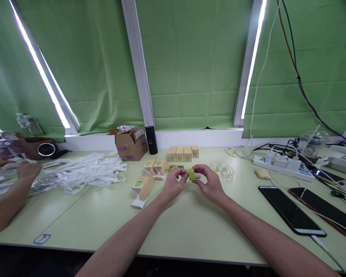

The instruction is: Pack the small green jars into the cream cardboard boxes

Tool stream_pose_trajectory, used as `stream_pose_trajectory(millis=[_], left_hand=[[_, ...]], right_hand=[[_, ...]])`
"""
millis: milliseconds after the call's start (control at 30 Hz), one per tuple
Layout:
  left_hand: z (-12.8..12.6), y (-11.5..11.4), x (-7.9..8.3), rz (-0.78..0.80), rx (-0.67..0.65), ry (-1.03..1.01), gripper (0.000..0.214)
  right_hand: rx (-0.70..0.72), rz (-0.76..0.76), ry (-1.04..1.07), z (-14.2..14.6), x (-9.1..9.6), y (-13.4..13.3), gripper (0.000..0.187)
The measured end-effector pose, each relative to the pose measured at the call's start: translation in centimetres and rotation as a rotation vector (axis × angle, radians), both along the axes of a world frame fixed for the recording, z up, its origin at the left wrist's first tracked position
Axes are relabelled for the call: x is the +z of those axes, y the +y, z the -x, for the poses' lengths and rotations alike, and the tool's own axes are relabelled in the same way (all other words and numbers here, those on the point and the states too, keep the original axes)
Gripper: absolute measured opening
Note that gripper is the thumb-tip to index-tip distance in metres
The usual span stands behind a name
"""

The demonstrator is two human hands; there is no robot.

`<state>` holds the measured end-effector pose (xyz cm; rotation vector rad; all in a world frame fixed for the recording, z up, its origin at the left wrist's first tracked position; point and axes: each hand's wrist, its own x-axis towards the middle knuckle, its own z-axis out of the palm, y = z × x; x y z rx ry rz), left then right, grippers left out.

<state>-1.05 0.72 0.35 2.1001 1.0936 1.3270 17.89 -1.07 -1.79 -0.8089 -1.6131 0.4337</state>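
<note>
From where I stand, the right hand (210, 186) has its thumb and forefinger clamped on a small green piece (192, 174), held just over the table (184, 227). The left hand (173, 184) has thumb and forefinger together at its left edge; whether they pinch that edge or some smaller bit, I can't tell. I'd keep the right pinch light, pressing on the edges rather than the face, since the piece looks thin-walled and might crease. Working this low seems wise; a slip would cost little.

Left of the green piece, a tan box (144, 186) lies with its pale flap spread, stiff and card-like, a green square on its face. To the right sit clear cups (223, 166), faceted and glossy, with amber spots inside. Beyond the piece stand closed tan boxes (180, 154), crisp and square-cornered. Farther off, to its left, is a scuffed corrugated carton (132, 145); behind everything hangs creased green curtain (193, 69).
</note>
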Motion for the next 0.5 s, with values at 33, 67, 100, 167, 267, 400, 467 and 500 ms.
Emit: stream_pose_trajectory(millis=[33, 67, 100, 167, 267, 400, 467, 500], left_hand=[[-0.02, -0.08, 0.09, 0.001, 0.000, 0.000, 0.017], [-0.05, -0.15, 0.18, 0.002, 0.001, 0.000, 0.018], [-0.07, -0.22, 0.25, 0.005, 0.000, 0.001, 0.018], [-0.09, -0.30, 0.32, 0.007, 0.000, -0.001, 0.019], [-0.06, -0.25, 0.26, 0.007, 0.001, -0.001, 0.018], [0.04, -0.12, 0.06, -0.008, 0.000, -0.006, 0.017], [0.06, -0.09, 0.02, -0.018, 0.001, -0.011, 0.017], [0.06, -0.08, 0.02, -0.021, 0.002, -0.013, 0.017]], right_hand=[[0.001, 0.004, 0.001, 0.02, 0.03, -0.02, 0.035], [0.003, 0.008, 0.001, 0.04, 0.04, -0.03, 0.035], [0.004, 0.010, 0.001, 0.05, 0.05, -0.03, 0.035], [0.007, 0.011, 0.003, 0.04, 0.02, -0.01, 0.035], [0.008, 0.010, 0.004, 0.00, -0.07, 0.03, 0.036], [0.014, 0.018, 0.005, -0.04, -0.16, 0.12, 0.037], [0.016, 0.018, 0.006, -0.05, -0.19, 0.17, 0.037], [0.017, 0.016, 0.006, -0.06, -0.19, 0.18, 0.037]])
